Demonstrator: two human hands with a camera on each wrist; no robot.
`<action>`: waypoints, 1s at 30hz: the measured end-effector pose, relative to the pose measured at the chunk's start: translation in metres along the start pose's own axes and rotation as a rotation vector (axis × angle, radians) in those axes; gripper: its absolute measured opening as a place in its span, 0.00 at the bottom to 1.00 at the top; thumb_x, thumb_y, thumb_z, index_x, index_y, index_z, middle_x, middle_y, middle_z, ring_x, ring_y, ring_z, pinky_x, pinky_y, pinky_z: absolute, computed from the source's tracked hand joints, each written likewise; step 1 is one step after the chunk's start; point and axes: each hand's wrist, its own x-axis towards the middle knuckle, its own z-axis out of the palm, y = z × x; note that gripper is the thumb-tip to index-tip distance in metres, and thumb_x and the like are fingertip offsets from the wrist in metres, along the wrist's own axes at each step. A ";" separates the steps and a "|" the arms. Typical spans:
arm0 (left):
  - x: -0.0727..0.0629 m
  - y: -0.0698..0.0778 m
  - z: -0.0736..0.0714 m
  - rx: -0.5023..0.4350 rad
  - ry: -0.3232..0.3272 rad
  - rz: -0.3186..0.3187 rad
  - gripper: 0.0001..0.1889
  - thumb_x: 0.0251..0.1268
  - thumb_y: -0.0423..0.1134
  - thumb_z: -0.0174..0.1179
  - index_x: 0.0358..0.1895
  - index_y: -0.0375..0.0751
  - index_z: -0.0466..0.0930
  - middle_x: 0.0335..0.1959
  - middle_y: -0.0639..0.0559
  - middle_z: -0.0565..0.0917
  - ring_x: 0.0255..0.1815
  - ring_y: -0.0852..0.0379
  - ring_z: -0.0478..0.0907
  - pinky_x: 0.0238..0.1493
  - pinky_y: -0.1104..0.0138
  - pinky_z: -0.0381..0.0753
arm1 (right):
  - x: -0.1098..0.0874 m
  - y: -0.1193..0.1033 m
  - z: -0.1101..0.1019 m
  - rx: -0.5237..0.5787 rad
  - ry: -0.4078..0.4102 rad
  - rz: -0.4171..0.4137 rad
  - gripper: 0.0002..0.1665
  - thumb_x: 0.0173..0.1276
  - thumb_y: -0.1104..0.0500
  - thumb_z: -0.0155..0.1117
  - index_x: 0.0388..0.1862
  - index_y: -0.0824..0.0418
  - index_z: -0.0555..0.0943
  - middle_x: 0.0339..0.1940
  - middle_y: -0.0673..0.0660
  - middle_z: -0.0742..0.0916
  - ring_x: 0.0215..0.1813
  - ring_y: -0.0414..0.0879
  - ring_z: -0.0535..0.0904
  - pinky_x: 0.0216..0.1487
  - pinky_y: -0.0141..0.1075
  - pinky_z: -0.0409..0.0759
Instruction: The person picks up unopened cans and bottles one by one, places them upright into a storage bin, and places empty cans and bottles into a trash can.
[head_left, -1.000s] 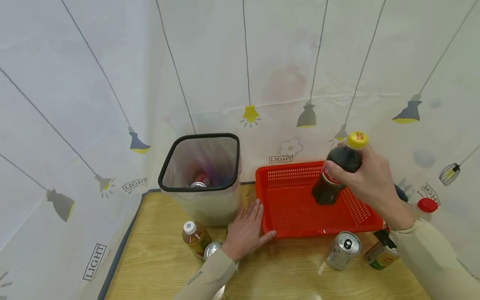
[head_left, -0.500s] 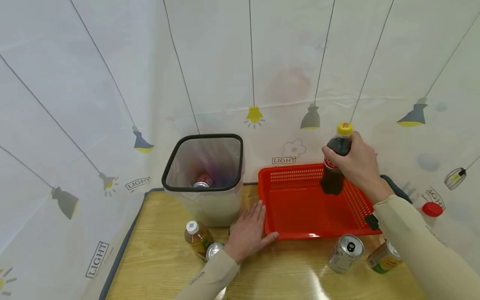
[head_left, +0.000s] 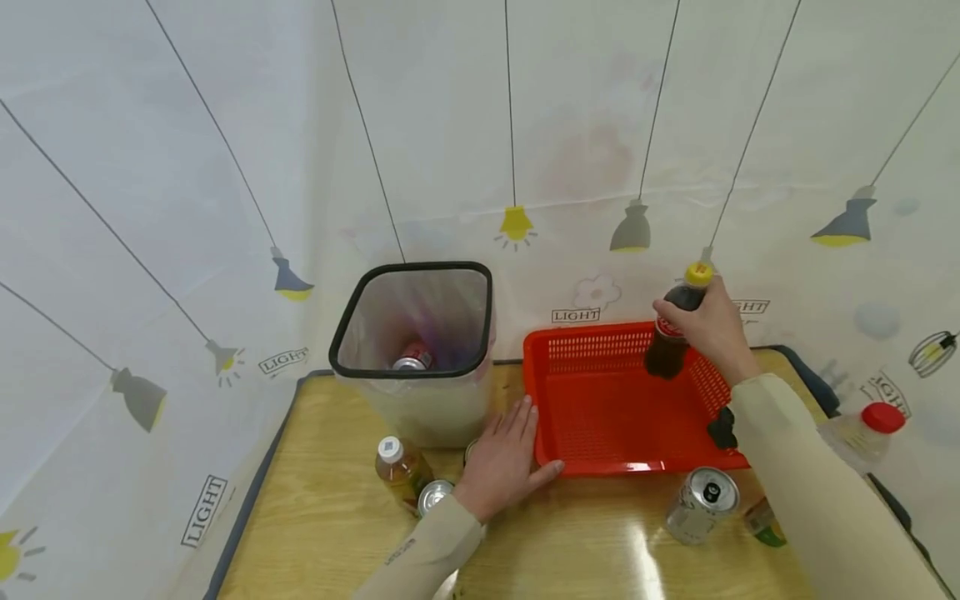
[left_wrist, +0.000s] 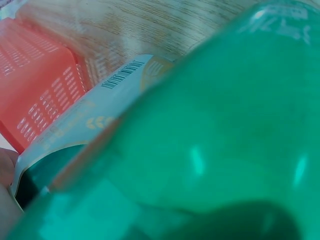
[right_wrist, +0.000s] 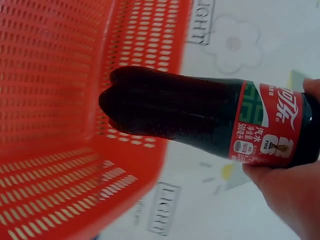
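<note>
My right hand (head_left: 718, 332) grips a cola bottle (head_left: 666, 354) with a yellow cap and red label. The bottle stands nearly upright over the back right part of a red plastic basket (head_left: 600, 417). In the right wrist view, the dark base of the cola bottle (right_wrist: 170, 105) overlaps the basket's slotted wall (right_wrist: 145, 40). My left hand (head_left: 501, 465) lies with straight fingers along the basket's left side, fingertips at the rim. Close to the left wrist camera, a green bottle (left_wrist: 215, 125) hides much of a pale can (left_wrist: 117, 92).
Left of the basket stands a black-rimmed bin (head_left: 408, 374) with a red can (head_left: 417, 354) inside. An amber drink bottle (head_left: 403, 475) and a can (head_left: 435, 495) stand before it. A silver can (head_left: 699, 508) is in front of the basket; a red-capped bottle (head_left: 882, 418) stands at right.
My right hand has carried the cola bottle farther away and lower, toward the basket's back right corner. The left hand stays by the basket. The head view has shifted slightly.
</note>
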 end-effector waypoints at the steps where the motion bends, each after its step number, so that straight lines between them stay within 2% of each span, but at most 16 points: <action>1: 0.000 0.000 0.000 0.002 0.001 0.000 0.51 0.72 0.77 0.35 0.83 0.39 0.55 0.84 0.44 0.54 0.82 0.48 0.56 0.78 0.50 0.61 | 0.002 0.004 0.000 -0.007 -0.007 0.003 0.56 0.75 0.37 0.60 0.79 0.75 0.47 0.68 0.81 0.69 0.66 0.74 0.69 0.67 0.67 0.69; 13: -0.001 0.004 0.000 -0.037 -0.031 0.016 0.50 0.73 0.76 0.36 0.83 0.39 0.54 0.85 0.44 0.52 0.84 0.47 0.51 0.79 0.49 0.57 | 0.008 0.047 0.007 -0.005 -0.063 0.085 0.55 0.76 0.42 0.62 0.78 0.78 0.46 0.71 0.82 0.65 0.71 0.77 0.64 0.69 0.68 0.66; 18: -0.003 0.005 0.001 -0.032 -0.039 0.013 0.51 0.72 0.78 0.33 0.83 0.40 0.54 0.85 0.44 0.52 0.84 0.48 0.52 0.79 0.50 0.58 | 0.007 0.060 0.008 0.006 -0.090 0.114 0.55 0.77 0.44 0.61 0.79 0.77 0.44 0.72 0.83 0.64 0.72 0.78 0.63 0.70 0.69 0.64; 26: -0.002 0.002 -0.002 -0.033 -0.040 0.001 0.51 0.72 0.77 0.36 0.83 0.40 0.53 0.85 0.44 0.51 0.84 0.49 0.52 0.79 0.50 0.58 | 0.013 0.064 0.008 0.058 -0.139 0.085 0.59 0.76 0.40 0.62 0.80 0.75 0.40 0.72 0.83 0.62 0.73 0.78 0.61 0.70 0.70 0.62; 30: -0.001 -0.001 -0.003 -0.026 -0.037 0.001 0.51 0.72 0.78 0.32 0.83 0.40 0.53 0.85 0.44 0.52 0.83 0.49 0.53 0.79 0.50 0.58 | 0.017 0.062 0.010 0.078 -0.163 0.098 0.63 0.75 0.38 0.62 0.82 0.72 0.36 0.75 0.83 0.60 0.75 0.78 0.59 0.72 0.70 0.60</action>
